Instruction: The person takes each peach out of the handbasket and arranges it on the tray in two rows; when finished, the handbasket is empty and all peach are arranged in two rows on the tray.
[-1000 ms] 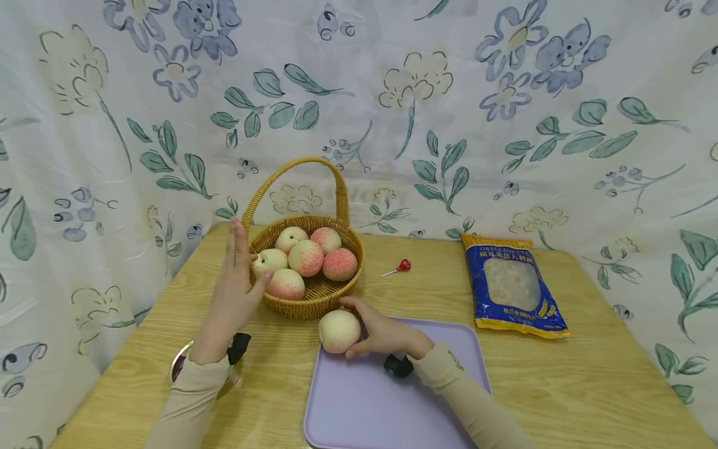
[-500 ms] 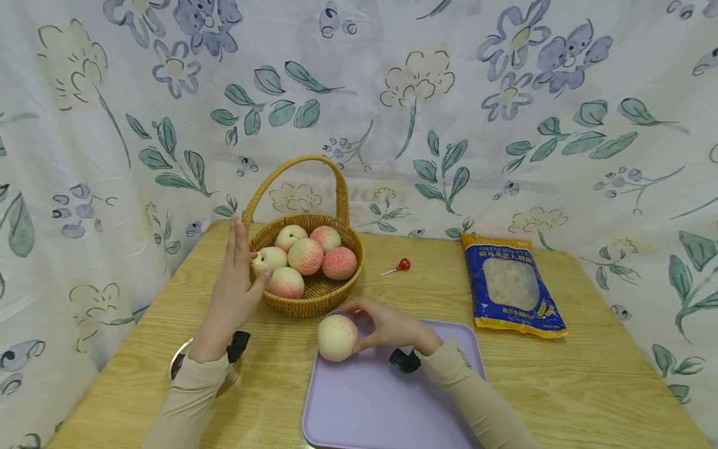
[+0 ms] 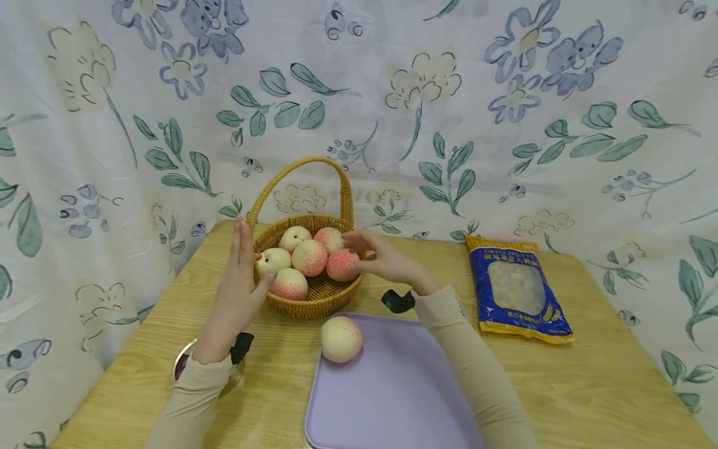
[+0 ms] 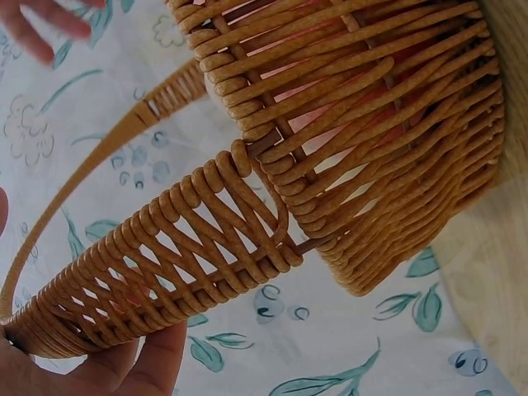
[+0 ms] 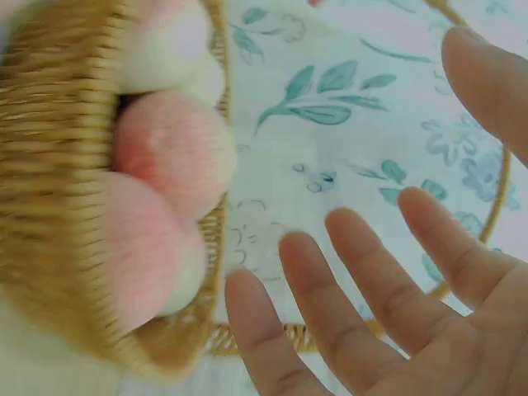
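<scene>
A yellow-brown wicker basket (image 3: 314, 308) with a tall handle (image 4: 165, 247) holds several pink-and-cream peaches (image 3: 309, 257). At the basket's left side stands my left hand (image 3: 238, 293), its upper fingers straight; in the left wrist view fingers (image 4: 157, 355) lie against the handle. My right hand (image 3: 392, 259) is at the basket's right rim, its thumb and fingers spread beside a reddish peach (image 3: 342, 266). In the right wrist view nothing lies between those spread fingers (image 5: 355, 239). One pale peach (image 3: 341, 339) rests on the upper left corner of the lilac tray (image 3: 387, 399).
Behind the basket's right side lies a red lollipop, hidden by my right hand. A blue-and-yellow orecchiette bag (image 3: 516, 290) lies at the right on the wooden table (image 3: 611, 386). A round container (image 3: 184, 358) is partly hidden by my left forearm. Floral cloth hangs behind.
My right hand has set the pale peach on the tray, let go of it and moved up to the basket's right rim. My left hand has stayed at the basket.
</scene>
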Demonstrator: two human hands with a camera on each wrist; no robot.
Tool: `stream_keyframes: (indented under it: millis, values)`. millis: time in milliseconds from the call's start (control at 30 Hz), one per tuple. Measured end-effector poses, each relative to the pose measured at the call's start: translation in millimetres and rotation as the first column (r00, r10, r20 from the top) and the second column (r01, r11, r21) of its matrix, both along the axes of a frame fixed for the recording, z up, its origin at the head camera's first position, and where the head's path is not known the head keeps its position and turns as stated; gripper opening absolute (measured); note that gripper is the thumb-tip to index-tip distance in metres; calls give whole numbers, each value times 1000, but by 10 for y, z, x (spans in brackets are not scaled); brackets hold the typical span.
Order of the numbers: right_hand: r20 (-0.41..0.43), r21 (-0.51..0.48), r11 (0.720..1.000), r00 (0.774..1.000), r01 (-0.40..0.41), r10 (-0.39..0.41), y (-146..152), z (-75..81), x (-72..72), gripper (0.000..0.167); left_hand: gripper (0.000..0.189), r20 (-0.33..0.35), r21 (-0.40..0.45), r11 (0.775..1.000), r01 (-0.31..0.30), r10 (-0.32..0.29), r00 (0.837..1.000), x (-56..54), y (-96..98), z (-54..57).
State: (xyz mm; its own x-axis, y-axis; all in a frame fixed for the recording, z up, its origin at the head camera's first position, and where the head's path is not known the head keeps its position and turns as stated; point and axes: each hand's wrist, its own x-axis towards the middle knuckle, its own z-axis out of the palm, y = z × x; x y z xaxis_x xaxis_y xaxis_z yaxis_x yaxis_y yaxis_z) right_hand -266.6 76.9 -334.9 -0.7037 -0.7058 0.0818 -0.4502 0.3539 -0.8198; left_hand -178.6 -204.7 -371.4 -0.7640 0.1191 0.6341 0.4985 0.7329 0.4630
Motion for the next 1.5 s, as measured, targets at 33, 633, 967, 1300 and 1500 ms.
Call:
stream_keyframes:
  millis: [33, 633, 967, 1300, 1500]
  values:
    - [-3, 10, 1000, 1000, 9, -9, -63, 36, -50, 55, 101, 0, 2, 1000, 5, -5, 1000, 5, 7, 0]
    - [-49, 352, 934, 997, 69, -56, -1005, -273, -385, 57, 99, -7, 15, 1000, 25, -25, 1000, 52, 115, -41]
    - [-104, 410, 903, 990, 126, -91, -1066, -336, -464, 54, 99, 2, 15, 1000, -7, 7, 1000, 59, 110, -18]
    - [-39, 162, 970, 983, 184, -180, -937, -280, -480, 54, 94, -21, 16, 1000, 6, -6, 1000, 40, 75, -34]
    - [33, 13, 985, 984, 174, -174, -711, -133, -430, 42, 100, 11, 6, 1000, -16, 16, 1000, 36, 1, -6]
